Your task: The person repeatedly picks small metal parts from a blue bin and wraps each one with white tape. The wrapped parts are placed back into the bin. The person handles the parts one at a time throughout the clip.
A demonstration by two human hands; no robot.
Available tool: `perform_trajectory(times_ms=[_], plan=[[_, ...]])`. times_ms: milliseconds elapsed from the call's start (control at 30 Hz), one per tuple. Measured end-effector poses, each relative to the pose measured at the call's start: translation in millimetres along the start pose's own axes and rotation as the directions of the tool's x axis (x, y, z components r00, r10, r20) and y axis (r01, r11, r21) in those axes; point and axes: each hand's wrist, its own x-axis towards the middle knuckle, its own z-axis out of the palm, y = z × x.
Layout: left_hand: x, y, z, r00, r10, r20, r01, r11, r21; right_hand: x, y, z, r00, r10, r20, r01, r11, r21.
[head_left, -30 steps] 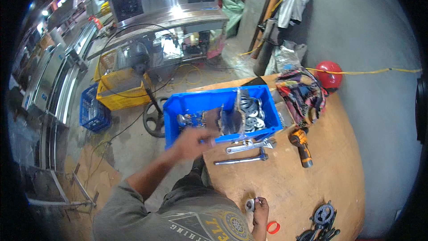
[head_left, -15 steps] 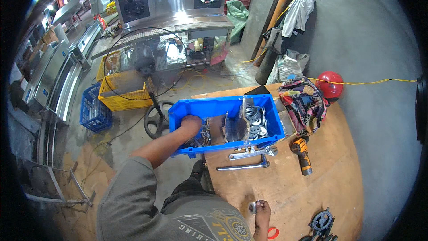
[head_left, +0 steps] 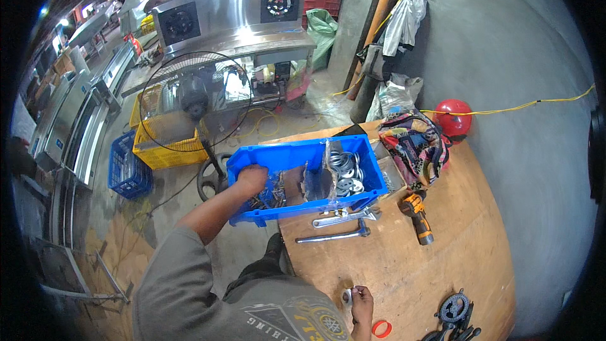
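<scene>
My left hand [head_left: 253,179] reaches down into the left part of a blue plastic bin [head_left: 297,213], over a pile of small bolts [head_left: 273,194]. Its fingertips are hidden, so what they hold, if anything, does not show. Low in the view, above the wooden tabletop [head_left: 404,271], my right hand [head_left: 362,306] pinches a small round metal piece [head_left: 346,297] between thumb and fingers. Large metal washers [head_left: 347,170] fill the bin's right part, past a cardboard divider [head_left: 294,185]. A red ring [head_left: 382,328] lies right of my right hand.
Before the bin lie an adjustable wrench [head_left: 344,218] and a ratchet wrench [head_left: 334,235]. An orange-black cordless driver [head_left: 416,218] and a patterned cloth bag [head_left: 413,145] are further right. Black round parts [head_left: 454,309] sit near right. A caged fan [head_left: 196,101] stands beyond the bin.
The view has shifted slightly, so the bench and bin appear further left. My left hand stays in the bin among the bolts, and my right hand keeps its pinch on the metal piece.
</scene>
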Motion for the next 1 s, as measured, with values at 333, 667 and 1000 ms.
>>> perform_trajectory(times_ms=[333, 667, 1000], plan=[[-102.3, 68.4, -105.1, 0.963, 0.103, -0.250, -0.246, 0.712, -0.657, -0.2, 2.3, 0.0, 0.994, 0.090, 0.061, -0.091, 0.996, 0.015], [-55.7, 197.7, 120.6, 0.851, 0.193, 0.489, 0.523, -0.412, -0.747, 8.6, -15.5, 4.1, 0.995, -0.028, 0.094, 0.036, 0.995, -0.089], [-134.3, 149.8, -24.6, 0.866, 0.491, 0.089, 0.011, 0.158, -0.987, -2.1, 15.5, -6.7, 0.994, 0.109, -0.018, -0.110, 0.988, -0.109]])
